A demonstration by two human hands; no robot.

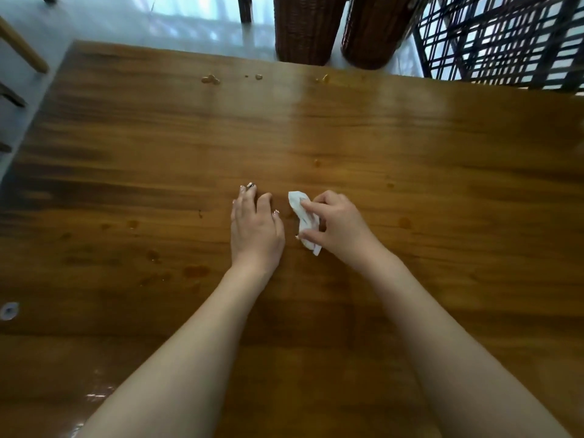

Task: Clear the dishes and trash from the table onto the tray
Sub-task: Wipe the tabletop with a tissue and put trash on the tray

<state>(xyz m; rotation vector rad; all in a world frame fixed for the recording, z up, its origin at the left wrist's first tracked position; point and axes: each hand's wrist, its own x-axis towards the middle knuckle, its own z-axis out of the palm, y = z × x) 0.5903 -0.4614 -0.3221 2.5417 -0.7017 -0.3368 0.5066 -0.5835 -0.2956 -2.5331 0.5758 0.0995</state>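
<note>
Right now the left hand point(256, 227) is resting palm-down on the wooden counter point(426, 147), its fingers lying relaxed and nearly straight, the tips touching the wood and holding nothing. Just beside it, the right hand point(336, 221) is pinching a crumpled white napkin point(304, 216), with the forefinger pressing on its upper part and the thumb curling round its near end. The napkin is sitting down against the counter between the two hands, near the middle of the surface. The hands are lying close together but are not touching each other. Pale liquid droplets point(211, 79) are sitting along the far edge of the counter, and darker wet stains point(196, 271) are showing on the wood to the left of the left forearm. A small white round object point(9, 309) is lying at the counter's left edge, too blurred to identify. Beyond the far edge, two brown wicker columns point(305, 30) are standing on a pale glossy floor point(196, 23), and a black metal lattice point(505, 39) is filling the upper right corner.
</note>
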